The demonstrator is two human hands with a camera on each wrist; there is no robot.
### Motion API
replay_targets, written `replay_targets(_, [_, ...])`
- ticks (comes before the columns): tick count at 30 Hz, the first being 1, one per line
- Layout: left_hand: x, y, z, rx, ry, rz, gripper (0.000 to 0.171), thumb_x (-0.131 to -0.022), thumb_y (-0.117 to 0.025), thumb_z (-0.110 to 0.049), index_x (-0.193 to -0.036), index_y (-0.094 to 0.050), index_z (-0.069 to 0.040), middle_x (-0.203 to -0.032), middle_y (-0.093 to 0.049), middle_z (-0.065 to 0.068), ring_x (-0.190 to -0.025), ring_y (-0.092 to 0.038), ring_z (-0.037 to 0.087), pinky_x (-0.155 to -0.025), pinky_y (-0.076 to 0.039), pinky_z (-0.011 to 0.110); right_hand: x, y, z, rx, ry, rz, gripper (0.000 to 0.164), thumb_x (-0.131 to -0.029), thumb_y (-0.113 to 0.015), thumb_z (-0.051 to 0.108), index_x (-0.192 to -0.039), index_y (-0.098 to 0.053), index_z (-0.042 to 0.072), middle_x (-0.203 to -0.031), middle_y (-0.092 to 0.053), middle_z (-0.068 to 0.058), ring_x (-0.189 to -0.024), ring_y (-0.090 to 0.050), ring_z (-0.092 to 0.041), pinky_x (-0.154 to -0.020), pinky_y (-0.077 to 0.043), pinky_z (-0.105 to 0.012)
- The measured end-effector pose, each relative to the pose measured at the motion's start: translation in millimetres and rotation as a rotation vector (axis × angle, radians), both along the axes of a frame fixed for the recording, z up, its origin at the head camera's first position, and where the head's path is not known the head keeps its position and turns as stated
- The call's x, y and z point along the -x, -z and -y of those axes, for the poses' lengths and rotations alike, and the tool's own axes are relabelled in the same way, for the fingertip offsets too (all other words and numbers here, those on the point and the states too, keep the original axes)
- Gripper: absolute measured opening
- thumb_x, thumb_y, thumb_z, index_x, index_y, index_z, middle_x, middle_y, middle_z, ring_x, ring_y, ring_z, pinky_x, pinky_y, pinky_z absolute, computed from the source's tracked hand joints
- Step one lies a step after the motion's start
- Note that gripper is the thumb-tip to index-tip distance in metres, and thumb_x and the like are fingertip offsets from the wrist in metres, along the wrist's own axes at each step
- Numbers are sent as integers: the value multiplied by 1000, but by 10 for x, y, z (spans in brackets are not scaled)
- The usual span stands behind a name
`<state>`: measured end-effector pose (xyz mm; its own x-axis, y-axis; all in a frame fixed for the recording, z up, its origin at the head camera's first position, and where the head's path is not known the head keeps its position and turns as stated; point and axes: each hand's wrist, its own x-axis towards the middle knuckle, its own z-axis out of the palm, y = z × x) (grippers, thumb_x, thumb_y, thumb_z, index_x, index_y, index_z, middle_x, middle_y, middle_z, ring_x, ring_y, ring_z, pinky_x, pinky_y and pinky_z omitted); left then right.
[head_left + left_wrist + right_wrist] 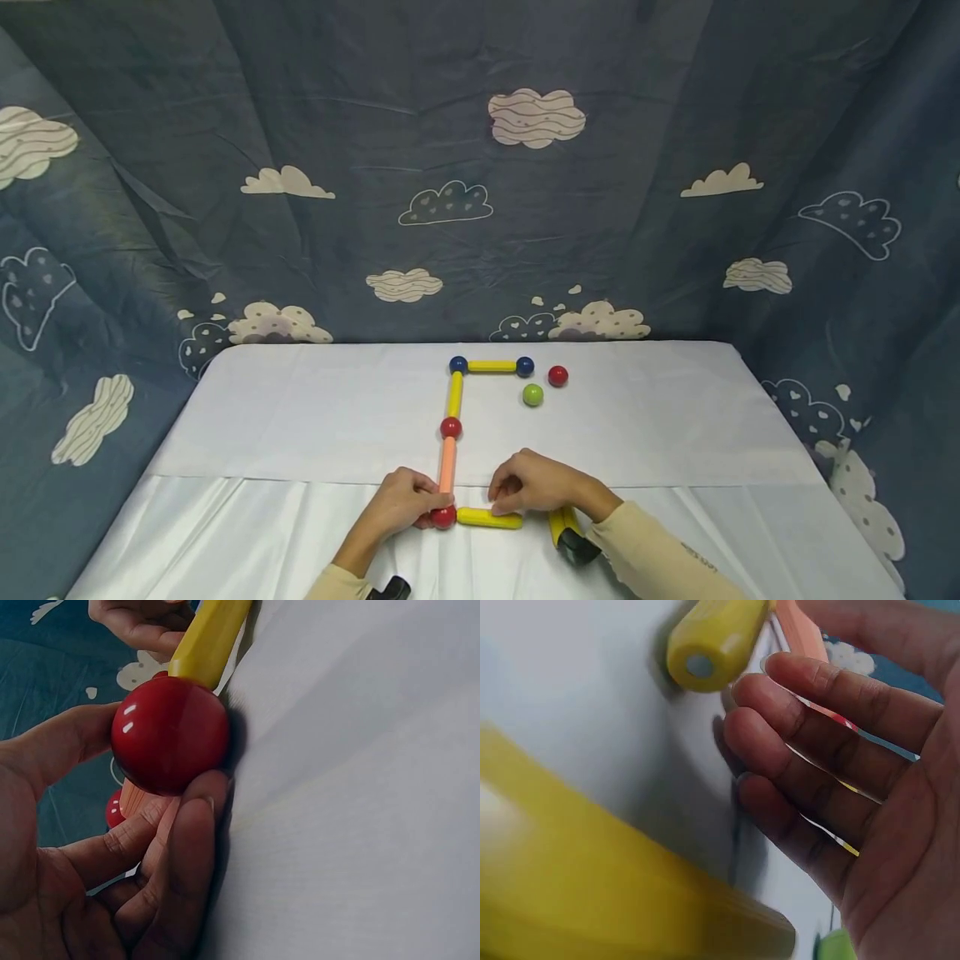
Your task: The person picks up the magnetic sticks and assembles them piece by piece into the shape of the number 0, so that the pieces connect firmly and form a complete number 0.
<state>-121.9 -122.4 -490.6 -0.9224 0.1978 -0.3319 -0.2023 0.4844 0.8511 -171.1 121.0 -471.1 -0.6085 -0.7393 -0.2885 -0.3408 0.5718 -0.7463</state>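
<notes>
My left hand (405, 498) pinches a glossy red ball (171, 735) at the near corner of a magnetic ball-and-rod figure, thumb on one side and fingers on the other. From that ball a salmon rod (447, 467) runs away to a second red ball (451, 427). A yellow rod (489, 518) lies to the right, its left end against the pinched ball. My right hand (543, 483) is over this rod's right end, fingers loosely bent and holding nothing. The rod's free end shows a round metal tip (699, 666) in the right wrist view.
Farther back, a yellow rod (455, 395) leads to a blue ball (458, 364), then another yellow rod (491, 367) and blue ball (525, 367). A loose green ball (533, 395) and red ball (558, 376) lie nearby. More yellow rods (564, 522) lie by my right wrist.
</notes>
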Motion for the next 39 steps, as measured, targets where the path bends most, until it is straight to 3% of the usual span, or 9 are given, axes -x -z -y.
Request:
replay_targets(8, [-13,-14,5,26,-6,24,24,-81,-78,-24,-84,-69,-3,-67,-63,0,-53,-59,6,-51,-51,23,253,-27,-175,42,142,-126,11,-86,-73,16,-94,-71,9,-76,-61,7,-69,-53,-10,-65,-47,-21])
replay_targets(14, [-22,-12,22,30,-1,13,24,-81,-78,-24,-84,-69,-2,-67,-62,0,-52,-58,6,-50,-51,23,451,-19,-291,11,379,-250,14,-82,-77,11,-94,-70,8,-77,-58,4,-68,-51,-14,-60,-45,-23])
replay_targets(18, [-22,-3,27,27,2,5,25,-81,-78,-25,-85,-69,-2,-67,-63,0,-51,-58,6,-50,-51,23,574,36,-327,-8,560,-286,20,-78,-80,10,-95,-69,9,-83,-59,0,-71,-51,-16,-60,-46,-25])
replay_targets(21, [-18,6,23,28,0,8,25,-81,-78,-25,-85,-69,-2,-67,-63,0,-51,-58,6,-50,-51,23,656,75,-338,-9,639,-306,24,-77,-81,9,-96,-68,10,-91,-60,-3,-74,-50,-18,-62,-47,-27])
replay_targets(31, [-33,30,-1,22,-7,-17,29,-80,-79,-26,-91,-65,-3,-66,-61,-1,-50,-57,7,-49,-48,24,807,236,-325,16,662,-386,46,-73,-82,4,-115,-65,7,-104,-52,-12,-79,-49,-19,-70,-44,-30])
replay_targets(39, [-37,53,14,-7,9,-83,34,-81,-78,-27,-94,-55,-6,-64,-59,-1,-51,-56,10,-49,-44,26,878,225,-272,-30,642,-350,37,-77,-80,4,-112,-67,7,-107,-62,-10,-94,-56,-25,-89,-49,-42])
